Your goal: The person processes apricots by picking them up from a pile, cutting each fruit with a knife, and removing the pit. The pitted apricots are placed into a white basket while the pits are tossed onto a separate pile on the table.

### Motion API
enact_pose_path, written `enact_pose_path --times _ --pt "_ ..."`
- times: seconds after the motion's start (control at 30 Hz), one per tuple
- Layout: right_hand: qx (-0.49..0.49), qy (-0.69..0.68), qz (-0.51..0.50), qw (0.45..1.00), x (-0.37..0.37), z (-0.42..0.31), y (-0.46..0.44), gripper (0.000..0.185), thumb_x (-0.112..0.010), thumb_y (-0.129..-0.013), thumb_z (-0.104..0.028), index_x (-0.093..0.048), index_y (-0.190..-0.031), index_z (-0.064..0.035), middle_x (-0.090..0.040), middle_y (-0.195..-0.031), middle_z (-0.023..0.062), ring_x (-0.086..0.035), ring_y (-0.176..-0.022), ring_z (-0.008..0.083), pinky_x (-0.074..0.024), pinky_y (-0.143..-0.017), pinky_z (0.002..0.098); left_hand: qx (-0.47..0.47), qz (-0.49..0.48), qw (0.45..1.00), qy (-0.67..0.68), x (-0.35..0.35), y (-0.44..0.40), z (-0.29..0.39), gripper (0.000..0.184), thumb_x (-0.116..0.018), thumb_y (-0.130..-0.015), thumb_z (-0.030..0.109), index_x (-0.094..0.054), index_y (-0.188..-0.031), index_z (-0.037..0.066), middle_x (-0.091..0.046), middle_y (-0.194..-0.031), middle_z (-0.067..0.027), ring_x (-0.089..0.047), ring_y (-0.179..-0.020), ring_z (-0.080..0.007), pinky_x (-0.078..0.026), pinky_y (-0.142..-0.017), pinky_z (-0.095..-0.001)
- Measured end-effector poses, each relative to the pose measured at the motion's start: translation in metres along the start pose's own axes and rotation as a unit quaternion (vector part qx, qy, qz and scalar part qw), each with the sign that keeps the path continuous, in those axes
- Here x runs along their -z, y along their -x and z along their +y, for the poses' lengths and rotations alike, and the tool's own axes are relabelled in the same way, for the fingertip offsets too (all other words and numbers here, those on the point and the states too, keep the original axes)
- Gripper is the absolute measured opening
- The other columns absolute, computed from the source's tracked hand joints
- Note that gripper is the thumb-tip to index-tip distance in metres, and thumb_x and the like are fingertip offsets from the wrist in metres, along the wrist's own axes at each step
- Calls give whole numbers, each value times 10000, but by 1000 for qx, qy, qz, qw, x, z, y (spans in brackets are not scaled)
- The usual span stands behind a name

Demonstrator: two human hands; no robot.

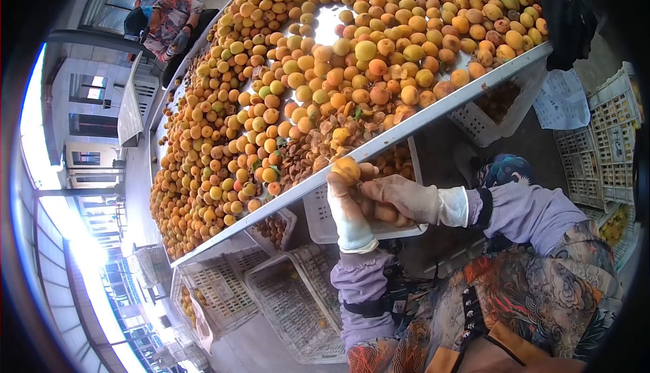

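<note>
My left hand (349, 207), in a stained whitish glove, is closed around a yellow-orange apricot (347, 168) at the near edge of the metal table (406, 117). Against it is my right hand (399, 200), also gloved, its fingers curled together; what they hold, if anything, is hidden. Just past the hands, a heap of brown pits and split pieces (305, 158) lies on the tabletop. Whole apricots (365, 51) in yellow, orange and green tones cover most of the table beyond. Below my hands stands a white crate (323, 216).
Empty-looking crates (291, 305) stand on the floor below the table. More crates (599, 149) are stacked at the right, near a sheet of paper (562, 102). Dark cloth (558, 14) hangs over the table's corner. Another person (172, 28) is at the table's far left side.
</note>
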State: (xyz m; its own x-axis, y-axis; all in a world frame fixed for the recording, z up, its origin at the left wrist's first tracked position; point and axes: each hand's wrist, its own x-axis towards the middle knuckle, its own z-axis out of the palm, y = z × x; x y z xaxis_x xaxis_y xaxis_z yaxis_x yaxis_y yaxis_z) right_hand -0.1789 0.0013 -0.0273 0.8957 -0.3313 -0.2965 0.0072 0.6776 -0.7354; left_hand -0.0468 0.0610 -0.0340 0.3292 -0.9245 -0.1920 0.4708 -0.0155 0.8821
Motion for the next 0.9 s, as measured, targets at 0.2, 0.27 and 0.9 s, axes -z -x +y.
enact_pose_path --times 0.2,0.27,0.9 --pt "-93 -59 -17 994 0 -22 8 465 -363 -954 -507 -444 -709 -120 -341 -441 -27 -252 -307 75 -176 -281 242 -98 41 989 -100 -22 -1 10 569 -508 -925 421 -368 -1311 27 -513 -1140 -120 -557 -920 -188 -476 -807 -300" --pt "-88 -78 -22 993 0 -22 8 457 -358 -951 -519 -440 -733 -126 -327 -427 -29 -244 -301 79 -179 -280 240 -125 40 988 -85 -24 -4 8 546 -522 -925 398 -380 -1299 26 -520 -1133 -110 -552 -929 -186 -474 -812 -302" --pt "-59 -26 -4 998 -5 -5 3 419 -387 -953 -491 -460 -796 -109 -367 -484 -40 -299 -343 60 -213 -307 227 -52 63 996 -24 -1 -9 -6 612 -494 -876 571 -524 -1089 -2 -569 -892 -68 -539 -800 -152 -457 -734 -283"
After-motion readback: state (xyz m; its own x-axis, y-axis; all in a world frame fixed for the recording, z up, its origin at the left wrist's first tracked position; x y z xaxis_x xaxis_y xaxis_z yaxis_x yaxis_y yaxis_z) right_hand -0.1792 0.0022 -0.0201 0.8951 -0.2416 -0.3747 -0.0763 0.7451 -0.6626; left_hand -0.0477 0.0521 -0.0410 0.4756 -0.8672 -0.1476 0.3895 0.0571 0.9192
